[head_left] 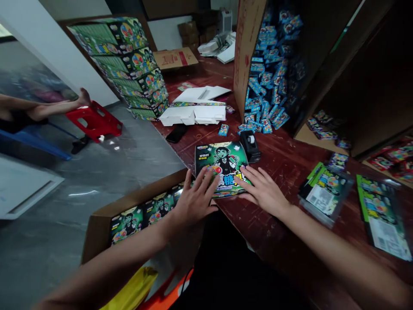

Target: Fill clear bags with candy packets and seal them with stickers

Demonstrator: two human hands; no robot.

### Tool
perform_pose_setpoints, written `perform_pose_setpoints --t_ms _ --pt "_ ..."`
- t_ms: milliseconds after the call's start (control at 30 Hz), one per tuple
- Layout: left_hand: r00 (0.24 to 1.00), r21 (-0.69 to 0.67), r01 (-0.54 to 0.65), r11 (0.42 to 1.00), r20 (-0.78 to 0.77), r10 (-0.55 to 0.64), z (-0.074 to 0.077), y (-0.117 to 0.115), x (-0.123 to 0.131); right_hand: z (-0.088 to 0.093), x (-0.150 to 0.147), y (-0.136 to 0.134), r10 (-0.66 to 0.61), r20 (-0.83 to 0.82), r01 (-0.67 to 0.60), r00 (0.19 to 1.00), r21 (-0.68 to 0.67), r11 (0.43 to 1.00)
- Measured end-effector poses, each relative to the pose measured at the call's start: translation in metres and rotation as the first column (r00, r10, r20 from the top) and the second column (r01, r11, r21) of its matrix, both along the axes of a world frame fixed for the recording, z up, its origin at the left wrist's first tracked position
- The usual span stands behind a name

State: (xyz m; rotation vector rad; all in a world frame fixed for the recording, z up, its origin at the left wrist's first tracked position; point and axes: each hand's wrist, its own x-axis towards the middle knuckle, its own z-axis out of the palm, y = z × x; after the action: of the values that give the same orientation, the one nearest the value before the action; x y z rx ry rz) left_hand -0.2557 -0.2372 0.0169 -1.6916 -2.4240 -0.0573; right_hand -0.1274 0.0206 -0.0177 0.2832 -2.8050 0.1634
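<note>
A box [222, 161] lies printed face up on a dark red table [277, 157], close to the edge nearest the person. Its top is green and black. In the middle is a cartoon figure with green skin, pointed ears, dark hair and black clothes. A small white ghost floats at the upper right, with lines of small white and yellow lettering at the upper left. Low on the face are large, outlined characters, including a blue one and a yellow one, and a round, multicoloured picture partly covered by fingers.

The left hand [197, 193] rests on the box's lower left part, fingers spread and nearly straight, clasping nothing. The right hand [265, 189] lies at the lower right side, fingers extended and loose, also not gripping.

Just behind the box's right corner stands a black tape dispenser [253, 153]. Beyond the box are a small blue packet [223, 129], a dark phone [176, 133] and white folded card [193, 114]. To the left, below the table's edge, an open carton [98, 234] holds a row of boxes [127, 224] with matching artwork. Two green-topped packs [327, 189] lie well to the right.
</note>
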Motion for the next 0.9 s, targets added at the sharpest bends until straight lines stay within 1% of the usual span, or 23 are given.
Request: perform_pose_setpoints --t_ms 67,100,133,167,200,233,267,300,333,400,467,500,567,600,667,800,900 --pt "0.997 -0.021 0.052 0.998 -0.064 -0.054 -0.005 0.008 0.004 0.002 0.0 0.004 0.035 0.011 -0.033 0.999 -0.101 0.994" --pt "0.995 -0.016 0.059 0.998 -0.078 -0.06 -0.009 0.011 0.006 0.004 -0.001 0.008 0.023 0.0 -0.023 1.0 -0.194 0.981" --pt "0.995 0.003 0.047 0.999 -0.086 -0.047 -0.014 0.015 0.007 0.005 -0.003 0.014 -0.038 -0.024 0.027 0.999 -0.336 0.941" --pt "0.996 0.034 0.019 0.999 -0.089 -0.016 -0.019 0.018 0.007 0.006 -0.007 0.021 -0.149 -0.043 0.107 0.988 -0.503 0.857" --pt "0.996 0.066 -0.015 0.998 -0.087 0.021 -0.023 0.021 0.007 0.007 -0.013 0.029 -0.288 -0.038 0.193 0.957 -0.66 0.726" --pt "0.995 0.093 -0.051 0.994 -0.082 0.058 -0.026 0.026 0.005 0.007 -0.021 0.039 -0.422 -0.006 0.26 0.907 -0.779 0.57" --pt "0.992 0.112 -0.088 0.99 -0.077 0.097 -0.027 0.032 0.004 0.005 -0.031 0.049 -0.521 0.047 0.306 0.852 -0.852 0.425" --pt "0.988 0.126 -0.131 0.983 -0.07 0.141 -0.028 0.039 0.002 0.004 -0.042 0.059 -0.581 0.102 0.337 0.807 -0.888 0.312" --pt "0.981 0.132 -0.178 0.975 -0.06 0.187 -0.027 0.047 0.0 0.002 -0.054 0.068 -0.606 0.157 0.366 0.78 -0.9 0.238" --pt "0.958 0.13 -0.276 0.952 -0.039 0.283 -0.023 0.065 -0.003 -0.002 -0.078 0.081 -0.598 0.278 0.424 0.752 -0.899 0.114" --pt "0.941 0.125 -0.334 0.934 -0.021 0.339 -0.02 0.081 -0.007 -0.006 -0.098 0.089 -0.532 0.417 0.486 0.737 -0.874 -0.013" --pt "0.937 0.124 -0.345 0.93 -0.014 0.349 -0.019 0.087 -0.008 -0.007 -0.106 0.09 -0.486 0.476 0.512 0.733 -0.856 -0.065" --pt "0.934 0.131 -0.352 0.927 -0.009 0.357 -0.02 0.094 -0.01 -0.007 -0.115 0.09 -0.401 0.547 0.537 0.735 -0.831 -0.149" --pt "0.933 0.138 -0.354 0.925 -0.012 0.359 -0.021 0.095 -0.011 -0.006 -0.116 0.089 -0.371 0.556 0.529 0.744 -0.829 -0.182" --pt "0.931 0.152 -0.358 0.921 -0.023 0.365 -0.024 0.096 -0.012 -0.002 -0.113 0.085 -0.348 0.529 0.476 0.774 -0.848 -0.232" --pt "0.928 0.159 -0.364 0.918 -0.026 0.372 -0.027 0.095 -0.012 0.005 -0.096 0.074 -0.375 0.419 0.328 0.827 -0.901 -0.283" --pt "0.926 0.171 -0.372 0.912 0.008 0.376 -0.027 0.096 -0.012 0.004 -0.086 0.066 -0.36 0.425 0.317 0.831 -0.892 -0.322"
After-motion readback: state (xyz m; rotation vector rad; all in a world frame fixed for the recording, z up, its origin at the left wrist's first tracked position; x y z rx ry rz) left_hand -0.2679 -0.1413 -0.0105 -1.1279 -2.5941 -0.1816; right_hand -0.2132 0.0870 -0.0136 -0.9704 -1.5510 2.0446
